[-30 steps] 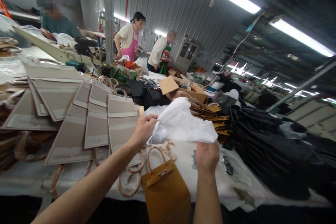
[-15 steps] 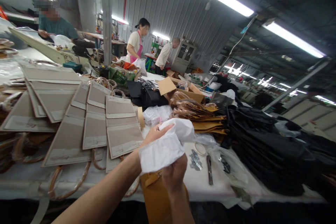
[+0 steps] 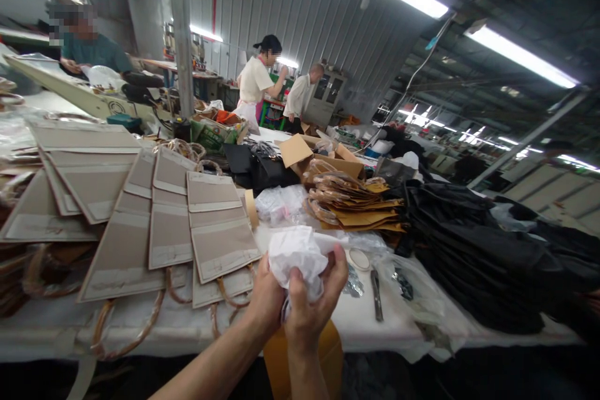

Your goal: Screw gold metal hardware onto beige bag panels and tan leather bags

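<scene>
Tan bag (image 3: 330, 350) mostly hidden behind both forearms and cut off by the bottom edge, fingers of the left hand (image 3: 265, 300) buried behind the crumpled white paper (image 3: 297, 256), small metal parts (image 3: 352, 287) beside the right hand (image 3: 309, 312) too small to identify, black stack (image 3: 478, 244) running off the right edge.

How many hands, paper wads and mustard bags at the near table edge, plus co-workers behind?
Hands: 2 (left hand, right hand, both gripping the paper)
Crumpled white paper: 1
Mustard bag: 1, under the hands
Co-workers: 3 (co-worker in teal, co-worker in cream, co-worker in white)
Total: 7
</scene>
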A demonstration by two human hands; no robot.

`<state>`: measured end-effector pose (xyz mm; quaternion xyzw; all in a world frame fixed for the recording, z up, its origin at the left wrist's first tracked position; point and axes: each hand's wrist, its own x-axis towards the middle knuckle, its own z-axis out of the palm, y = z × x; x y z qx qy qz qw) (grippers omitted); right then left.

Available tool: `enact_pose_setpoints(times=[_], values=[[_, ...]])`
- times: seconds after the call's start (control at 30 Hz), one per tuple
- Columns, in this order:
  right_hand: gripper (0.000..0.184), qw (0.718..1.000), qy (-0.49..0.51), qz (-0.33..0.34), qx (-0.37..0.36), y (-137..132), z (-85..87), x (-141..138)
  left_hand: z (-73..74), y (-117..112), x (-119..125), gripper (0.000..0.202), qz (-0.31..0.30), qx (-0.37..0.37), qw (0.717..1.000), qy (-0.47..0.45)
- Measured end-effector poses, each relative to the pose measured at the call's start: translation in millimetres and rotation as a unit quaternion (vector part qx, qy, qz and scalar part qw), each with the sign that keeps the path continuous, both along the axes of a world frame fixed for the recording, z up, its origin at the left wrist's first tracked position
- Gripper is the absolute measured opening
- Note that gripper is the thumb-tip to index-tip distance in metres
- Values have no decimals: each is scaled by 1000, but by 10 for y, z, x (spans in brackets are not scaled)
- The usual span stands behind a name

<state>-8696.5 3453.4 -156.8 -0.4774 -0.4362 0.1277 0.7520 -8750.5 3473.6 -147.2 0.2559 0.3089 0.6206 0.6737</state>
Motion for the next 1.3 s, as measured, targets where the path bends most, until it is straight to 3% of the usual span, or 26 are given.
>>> enact_pose_setpoints(times=[0.1, 0.17, 0.27, 0.37, 0.47, 0.57, 0.63, 0.77, 0.9, 1.03, 1.13, 1.23, 1.3], values=[[90, 993, 66, 88, -39, -33, 60, 64, 21, -114, -19, 50, -30, 24, 999, -1], [84, 978, 128, 145, -73, -22, 40, 128, -22, -173, -33, 53, -69, 66, 995, -21], [69, 965, 182, 147, -115, 12, -66, 180, -93, -218, -45, 61, -85, 157, 984, 25], [52, 975, 143, 135, -108, -43, -176, 116, -74, -174, -42, 66, -21, 182, 975, 123], [37, 985, 54, 142, -80, -192, -208, -17, 16, -20, -42, 61, 19, 149, 985, 89], [39, 990, -84, 110, -39, -291, -171, -125, 60, 166, -62, 66, 3, 98, 995, -7], [43, 986, -144, 82, -17, -271, -143, -154, 32, 227, -85, 63, -13, 77, 997, -24], [27, 992, -95, 88, -2, -66, -146, -120, -86, 104, -123, 47, -26, 95, 995, 25], [37, 992, 11, 123, -40, 144, -188, -68, -180, -71, -114, 57, -15, 137, 983, 119], [40, 980, 78, 171, -69, 252, -208, -63, -219, -47, -87, 52, 24, 169, 957, 234], [30, 983, 107, 138, -58, 296, -204, -60, -204, -26, -78, 43, 43, 169, 956, 236], [56, 981, 126, 132, -60, 311, -192, -45, -165, -50, -92, 40, 42, 179, 957, 225], [60, 977, 123, 157, -69, 286, -171, -47, -131, -51, -114, 43, 31, 192, 953, 234]])
